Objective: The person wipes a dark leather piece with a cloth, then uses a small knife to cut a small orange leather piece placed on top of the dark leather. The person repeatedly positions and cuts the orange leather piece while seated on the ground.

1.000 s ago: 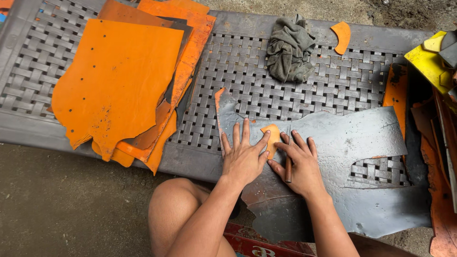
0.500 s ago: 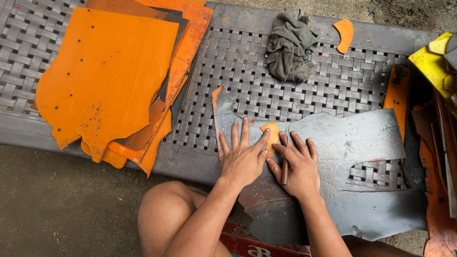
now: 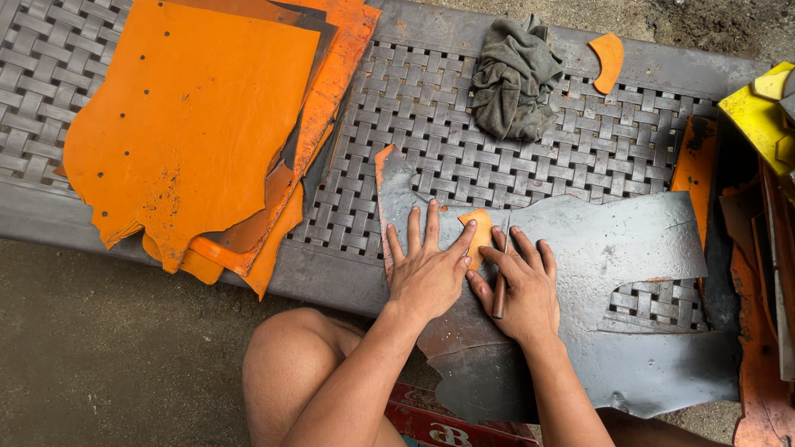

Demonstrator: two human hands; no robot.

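A large grey sheet of leather (image 3: pixel 613 248) lies across the woven grey bench (image 3: pixel 464 124) and hangs over its near edge. On the sheet rests a small orange template piece (image 3: pixel 479 233). My left hand (image 3: pixel 426 269) lies flat on the sheet with fingers spread, its forefinger pressing the template's left edge. My right hand (image 3: pixel 517 285) holds a brown-handled tool (image 3: pixel 499 294) upright against the template's right edge.
A stack of orange leather sheets (image 3: pixel 199 124) covers the bench's left part. A crumpled grey-green cloth (image 3: pixel 513 79) and a curved orange scrap (image 3: pixel 609 58) lie at the back. Yellow and orange pieces (image 3: pixel 758 116) crowd the right edge. My bare knee (image 3: pixel 290 364) is below the bench.
The view has shifted slightly, so everything sits a bit further left. Both hands stay pressed around the orange template.
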